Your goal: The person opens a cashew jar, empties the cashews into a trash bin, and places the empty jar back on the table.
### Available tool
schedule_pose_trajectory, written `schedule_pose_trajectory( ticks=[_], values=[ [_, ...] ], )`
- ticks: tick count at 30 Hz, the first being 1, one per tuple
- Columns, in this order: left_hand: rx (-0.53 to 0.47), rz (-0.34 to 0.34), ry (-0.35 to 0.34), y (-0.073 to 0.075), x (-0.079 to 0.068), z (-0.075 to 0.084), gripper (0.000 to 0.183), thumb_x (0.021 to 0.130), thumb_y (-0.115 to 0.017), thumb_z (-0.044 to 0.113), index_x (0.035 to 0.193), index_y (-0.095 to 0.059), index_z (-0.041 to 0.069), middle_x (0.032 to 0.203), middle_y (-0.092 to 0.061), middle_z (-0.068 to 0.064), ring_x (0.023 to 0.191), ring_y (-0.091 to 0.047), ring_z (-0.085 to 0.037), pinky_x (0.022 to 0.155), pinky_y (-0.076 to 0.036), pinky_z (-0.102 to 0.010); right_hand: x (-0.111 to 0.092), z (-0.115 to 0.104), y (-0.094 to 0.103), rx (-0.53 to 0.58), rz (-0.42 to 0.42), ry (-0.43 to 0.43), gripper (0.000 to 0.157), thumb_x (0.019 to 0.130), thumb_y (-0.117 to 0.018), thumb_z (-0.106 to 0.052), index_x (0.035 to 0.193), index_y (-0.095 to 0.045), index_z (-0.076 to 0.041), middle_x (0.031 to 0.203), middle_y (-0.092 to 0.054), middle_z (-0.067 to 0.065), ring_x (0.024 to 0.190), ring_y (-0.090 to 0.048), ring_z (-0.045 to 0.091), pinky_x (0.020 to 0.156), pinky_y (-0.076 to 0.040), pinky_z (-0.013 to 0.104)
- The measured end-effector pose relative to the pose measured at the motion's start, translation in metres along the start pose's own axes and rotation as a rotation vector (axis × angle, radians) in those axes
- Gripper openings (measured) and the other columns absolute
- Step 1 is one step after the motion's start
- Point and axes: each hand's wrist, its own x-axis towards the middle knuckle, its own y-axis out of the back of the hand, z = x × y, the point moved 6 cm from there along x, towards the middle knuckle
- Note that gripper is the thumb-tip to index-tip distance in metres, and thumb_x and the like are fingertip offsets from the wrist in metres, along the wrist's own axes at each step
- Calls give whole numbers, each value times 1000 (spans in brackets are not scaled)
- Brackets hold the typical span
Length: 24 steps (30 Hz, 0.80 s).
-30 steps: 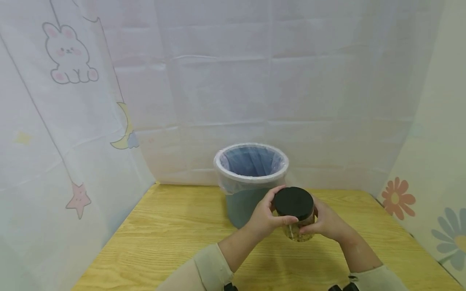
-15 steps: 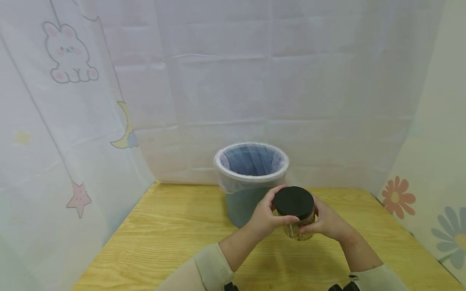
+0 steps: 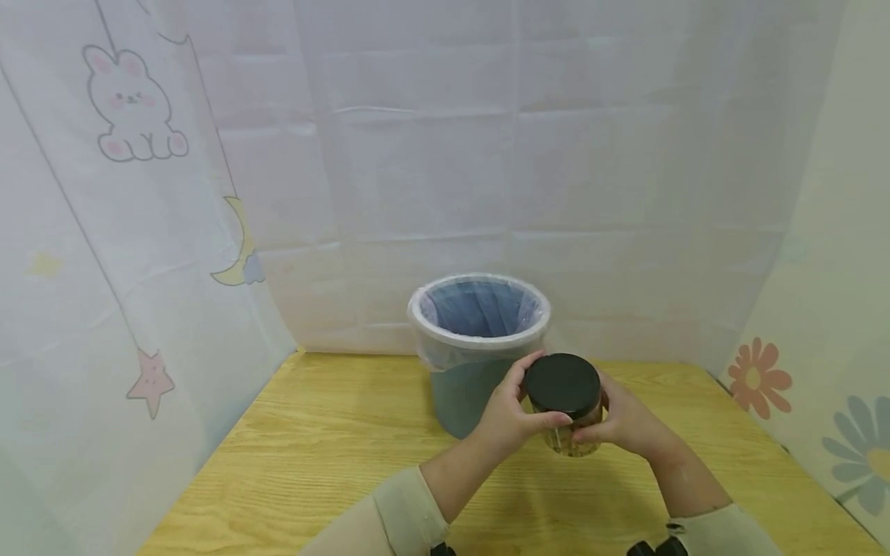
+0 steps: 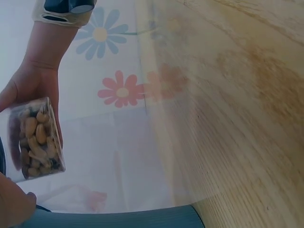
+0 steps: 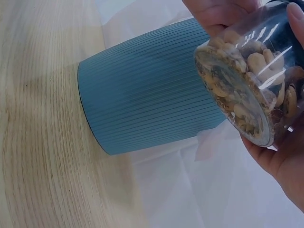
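Both hands hold a clear jar (image 3: 572,442) up above the table, in front of a bin. A flat black lid (image 3: 563,384) covers its top. The left hand (image 3: 511,413) grips the jar from the left, with its thumb along the near side below the lid. From the right, the right hand (image 3: 629,423) grips it lower down, thumb across the front. Through the jar wall (image 4: 39,140) in the left wrist view I see light-brown pieces that look like nuts. The right wrist view shows the jar's round base (image 5: 235,99), tilted in the frame. Some fingers are hidden behind the jar.
A blue-grey bin (image 3: 459,398) with a white rim and a clear plastic liner stands just behind the hands, its mouth facing up. It rests on a wood-grain table (image 3: 334,463). Printed cloth (image 3: 431,177) hangs around the back and sides.
The hands have raised the jar very slightly. Their grip looks the same, and the bin stays in place.
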Motion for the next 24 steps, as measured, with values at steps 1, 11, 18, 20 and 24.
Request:
schedule_pose_trajectory(
  ticks=[1,11,18,20,24],
  values=[
    [-4,-16,-18,0,0,0,83,70,-74,46,139,-30,34,134,-43,14,120,-43,-5,102,-31,-36,0,0,0,6,-4,6,89,65,-80,0,140,-33,-11,132,-43,-9,117,-41,1,90,-38,24],
    [-216,-234,-190,5,8,4,81,82,-66,40,144,-23,9,146,-29,-11,129,-35,-13,103,-30,-24,0,-7,-2,130,-81,84,92,62,-79,6,140,-30,-4,132,-45,-2,118,-44,7,93,-36,20],
    [-238,-417,-245,5,4,17,91,84,-63,40,145,-10,-1,147,-16,-25,134,-25,-17,108,-20,-27,-1,-6,-4,180,-137,145,93,63,-78,7,140,-27,1,134,-43,4,119,-45,11,95,-37,22],
    [-233,-451,-270,5,2,22,92,85,-62,40,144,-8,-4,147,-14,-28,135,-24,-19,108,-19,-28,-1,-5,-4,188,-142,153,93,63,-79,6,140,-27,1,135,-43,3,119,-45,11,95,-37,23],
    [-237,-478,-307,5,5,20,94,85,-62,42,144,-6,-6,146,-14,-28,135,-25,-19,109,-18,-31,-2,-5,-4,254,-161,159,92,65,-78,5,140,-24,3,135,-42,4,119,-45,13,95,-36,22]
  ],
)
